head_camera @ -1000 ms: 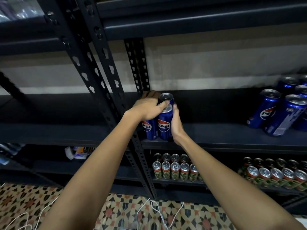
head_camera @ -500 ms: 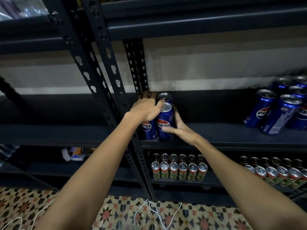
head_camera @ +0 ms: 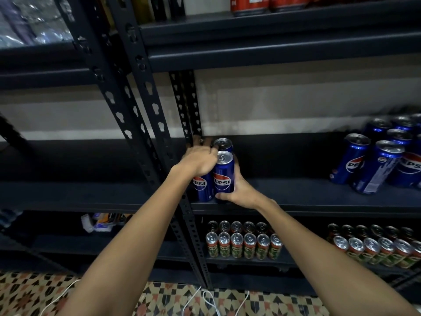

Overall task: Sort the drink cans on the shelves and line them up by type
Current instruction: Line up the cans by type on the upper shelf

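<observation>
now wrapping the front pepsi can (head_camera: pixel 223 176), right hand (head_camera: pixel 239 190); left hand (head_camera: pixel 200 160) hides its grip.

The right hand (head_camera: pixel 239 190), loose beside the front Pepsi can (head_camera: pixel 223 176) half a second ago, now wraps its lower right side, thumb across the base. The camera tilts up, so red cans (head_camera: pixel 268 4) appear at the frame's top edge.
</observation>
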